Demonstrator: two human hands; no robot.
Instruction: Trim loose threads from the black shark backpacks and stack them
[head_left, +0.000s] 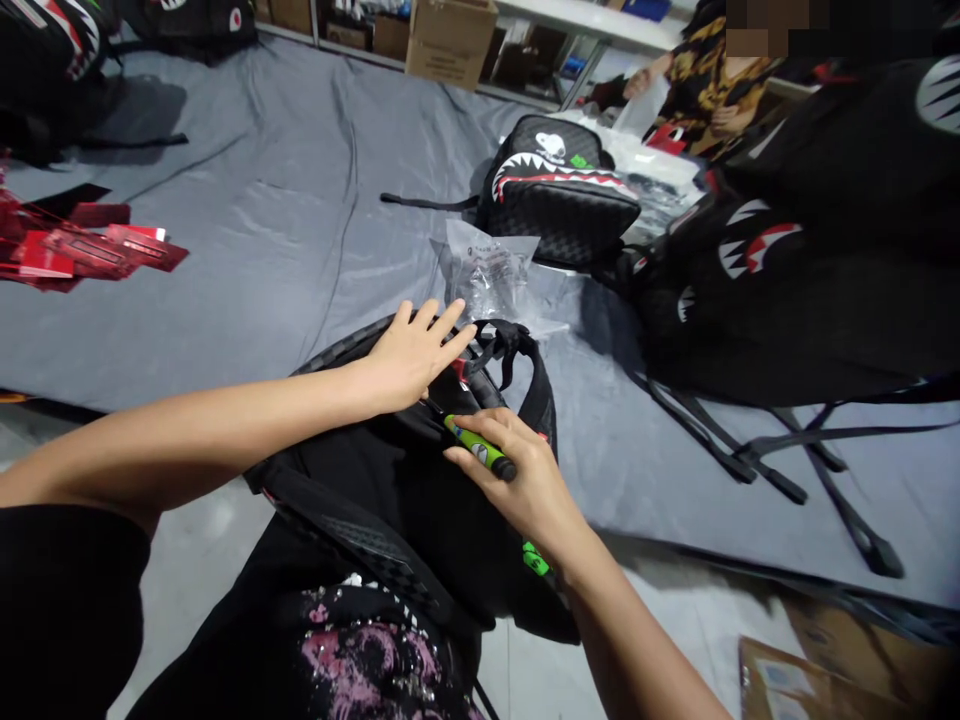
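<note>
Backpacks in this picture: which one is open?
The black backpack under the left hand and right hand: its dark inside shows; no inside shows on the others.

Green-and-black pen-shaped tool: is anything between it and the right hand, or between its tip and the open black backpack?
Nothing visible. The right hand grips the tool directly; the left hand is near its thin tip, which points at the backpack.

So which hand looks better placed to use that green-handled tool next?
Probably the right hand: it grips the green-handled tool over the open black backpack. The left hand is spread, with no tool visible in it.
</note>
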